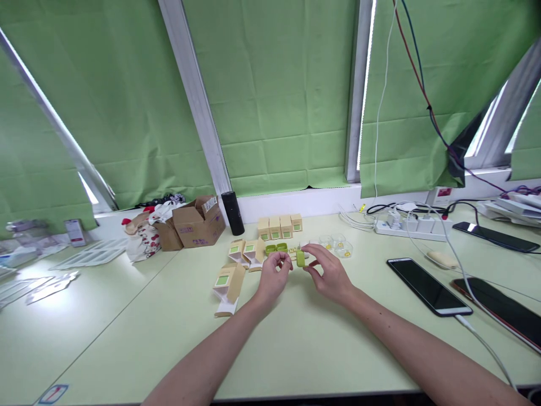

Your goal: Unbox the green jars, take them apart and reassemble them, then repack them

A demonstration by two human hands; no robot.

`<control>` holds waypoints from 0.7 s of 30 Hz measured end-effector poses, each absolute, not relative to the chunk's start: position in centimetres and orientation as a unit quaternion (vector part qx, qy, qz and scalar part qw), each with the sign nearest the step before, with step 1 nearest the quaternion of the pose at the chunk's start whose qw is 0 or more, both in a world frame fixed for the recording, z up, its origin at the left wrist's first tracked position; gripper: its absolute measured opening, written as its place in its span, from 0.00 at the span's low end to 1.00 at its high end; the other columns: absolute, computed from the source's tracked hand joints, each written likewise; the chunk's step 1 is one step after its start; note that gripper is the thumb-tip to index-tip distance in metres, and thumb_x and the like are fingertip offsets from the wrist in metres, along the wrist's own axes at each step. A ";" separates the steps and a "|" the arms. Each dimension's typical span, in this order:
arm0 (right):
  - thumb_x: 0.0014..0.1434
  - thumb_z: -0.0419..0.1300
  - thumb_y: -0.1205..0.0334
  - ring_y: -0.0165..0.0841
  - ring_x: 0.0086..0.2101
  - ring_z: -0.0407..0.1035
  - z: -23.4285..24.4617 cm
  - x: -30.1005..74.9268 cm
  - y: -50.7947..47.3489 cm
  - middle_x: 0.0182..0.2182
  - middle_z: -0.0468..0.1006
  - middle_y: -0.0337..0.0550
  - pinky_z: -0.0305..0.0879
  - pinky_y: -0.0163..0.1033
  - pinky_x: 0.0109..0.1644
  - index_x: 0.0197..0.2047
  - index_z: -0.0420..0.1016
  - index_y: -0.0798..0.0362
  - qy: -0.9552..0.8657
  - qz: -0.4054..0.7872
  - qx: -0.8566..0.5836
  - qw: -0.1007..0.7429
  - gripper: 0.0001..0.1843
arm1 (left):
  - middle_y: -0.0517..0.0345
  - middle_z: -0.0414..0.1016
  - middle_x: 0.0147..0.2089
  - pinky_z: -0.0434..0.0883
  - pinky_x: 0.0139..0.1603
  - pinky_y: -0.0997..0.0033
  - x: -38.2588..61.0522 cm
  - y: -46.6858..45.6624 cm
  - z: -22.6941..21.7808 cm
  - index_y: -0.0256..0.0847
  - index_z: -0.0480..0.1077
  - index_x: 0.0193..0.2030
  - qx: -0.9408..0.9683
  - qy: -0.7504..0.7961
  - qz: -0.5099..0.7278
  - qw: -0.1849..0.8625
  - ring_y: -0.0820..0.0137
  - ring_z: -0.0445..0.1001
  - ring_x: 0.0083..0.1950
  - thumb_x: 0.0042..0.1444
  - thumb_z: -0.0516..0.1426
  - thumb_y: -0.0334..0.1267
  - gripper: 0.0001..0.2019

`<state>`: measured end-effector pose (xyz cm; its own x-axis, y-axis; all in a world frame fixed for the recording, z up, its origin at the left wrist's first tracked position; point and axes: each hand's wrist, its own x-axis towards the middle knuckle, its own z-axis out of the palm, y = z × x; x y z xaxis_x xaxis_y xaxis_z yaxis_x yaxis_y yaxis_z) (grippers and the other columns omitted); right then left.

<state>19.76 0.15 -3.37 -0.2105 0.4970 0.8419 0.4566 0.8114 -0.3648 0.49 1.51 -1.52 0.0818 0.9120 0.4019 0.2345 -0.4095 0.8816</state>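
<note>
My right hand (333, 277) pinches a small green case (300, 259) between thumb and fingers, just above the table. Close on its left, my left hand (273, 277) has its fingertips pressed together; something thin and pale may be between them, but it is too small to make out. Two green square pieces (276, 248) lie just beyond the left hand. To the left are small opened cartons with green labels, one nearer (228, 285) with its flap down and two others (254, 252) behind. Beyond the right hand are clear round dishes (344, 249) with yellow bits.
A row of small closed cartons (275, 226) stands farther back. Beside it are a black cylinder (233, 213) and a cardboard box (202, 223). On the right lie phones (428, 285), cables and a white power strip (414, 228). White trays (91, 254) are on the left.
</note>
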 end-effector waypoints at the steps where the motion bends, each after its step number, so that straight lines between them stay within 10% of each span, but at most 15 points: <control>1: 0.67 0.57 0.70 0.45 0.55 0.74 -3.3 19.7 0.1 0.56 0.76 0.51 0.87 0.48 0.41 0.65 0.67 0.45 -0.777 0.017 -0.308 0.548 0.25 | 0.58 0.74 0.31 0.69 0.44 0.65 0.5 1.5 -1.5 0.41 0.71 0.33 0.658 0.437 0.520 0.325 0.67 0.72 0.35 0.61 0.58 0.44 0.10; 13: 0.63 0.55 0.74 0.44 0.56 0.71 -2.7 19.8 -0.4 0.59 0.69 0.52 0.85 0.50 0.48 0.66 0.62 0.45 -0.784 0.056 -0.328 0.524 0.30 | 0.55 0.76 0.34 0.70 0.45 0.64 -0.3 2.3 -1.8 0.40 0.73 0.37 0.622 0.421 0.570 0.335 0.65 0.75 0.39 0.62 0.59 0.46 0.11; 21: 0.64 0.54 0.74 0.47 0.56 0.70 -2.6 20.0 -0.3 0.57 0.68 0.56 0.80 0.57 0.55 0.68 0.61 0.46 -0.796 0.018 -0.326 0.510 0.31 | 0.49 0.74 0.51 0.66 0.62 0.53 -0.5 1.0 -1.6 0.43 0.74 0.49 0.690 0.421 0.547 0.216 0.57 0.70 0.60 0.61 0.60 0.37 0.10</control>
